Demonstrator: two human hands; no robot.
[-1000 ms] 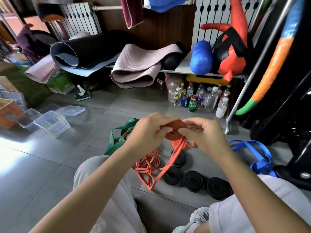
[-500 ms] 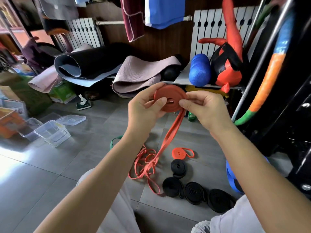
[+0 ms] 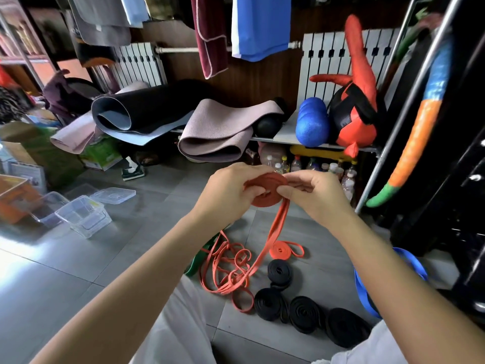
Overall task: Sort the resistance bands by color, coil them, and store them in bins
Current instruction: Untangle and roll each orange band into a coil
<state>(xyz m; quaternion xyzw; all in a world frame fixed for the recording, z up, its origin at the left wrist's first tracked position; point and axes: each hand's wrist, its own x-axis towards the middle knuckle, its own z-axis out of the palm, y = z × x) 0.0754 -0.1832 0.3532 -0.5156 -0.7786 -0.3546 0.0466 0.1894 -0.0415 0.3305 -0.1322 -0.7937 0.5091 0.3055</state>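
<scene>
The job looks roughly half done. Four coiled black rubber bands (image 3: 304, 312) lie in a loose row on the grey tiled floor (image 3: 131, 258). One small coiled orange band (image 3: 282, 250) sits just beyond them with its end loose.

The left hand (image 3: 228, 193) and right hand (image 3: 312, 193) both grip a half-wound disc of flat orange rubber band (image 3: 267, 190), held in the air above the floor. The left fingers curl round its side with the thumb on its face. The right hand pinches the rim where the unwound tail (image 3: 275, 227) feeds in. That tail drops toward a tangle of thin orange bands (image 3: 225, 271), which are not yet coiled.

Also uncoiled are a green band (image 3: 199, 258), mostly hidden behind the left forearm, and a wide blue band (image 3: 364, 292) on the right. The clear plastic bins (image 3: 84, 216) stand well apart to the left, and no band shows in them. By my judgement, the rest of the coiling and all of the storing remain.

Half a second earlier the disc was held higher in the view, with its flat face turned toward the camera. Now it sits lower and tilts so the face is seen at a slant. Both hands keep the same grip, and the bands on the floor have not shifted.
</scene>
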